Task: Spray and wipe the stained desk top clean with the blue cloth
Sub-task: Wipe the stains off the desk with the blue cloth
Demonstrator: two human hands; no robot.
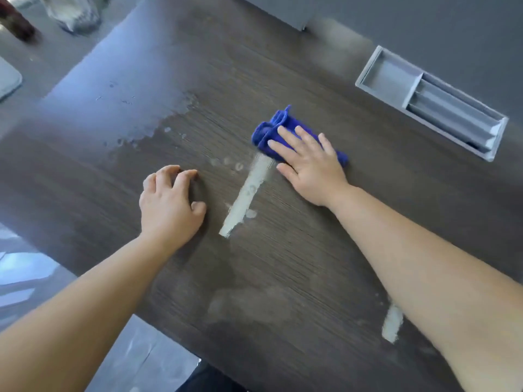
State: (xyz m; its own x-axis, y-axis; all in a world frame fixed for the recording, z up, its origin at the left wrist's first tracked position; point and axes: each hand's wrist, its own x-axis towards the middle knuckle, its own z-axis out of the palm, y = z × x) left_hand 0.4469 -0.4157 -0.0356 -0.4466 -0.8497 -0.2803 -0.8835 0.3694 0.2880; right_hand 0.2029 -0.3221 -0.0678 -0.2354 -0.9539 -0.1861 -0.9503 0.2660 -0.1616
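A folded blue cloth (271,131) lies on the dark wood desk top (283,264). My right hand (308,165) presses flat on it with straight, spread fingers. From just under the cloth a pale streak stain (245,196) runs toward me. A smaller pale smear (392,323) shows near my right forearm, and a faint cloudy patch (249,304) lies near the front edge. To the left of the streak my left hand (169,202) rests on the wood on its bent fingertips and holds nothing. A wet film (121,103) covers the far left part of the desk. No spray bottle is in view.
A grey recessed cable tray (433,103) is set into the desk at the far right. At the top left a dark bottle-like object (15,21) and a blurred clear item (75,12) stand on a grey surface. The floor (25,278) lies beyond the desk's left edge.
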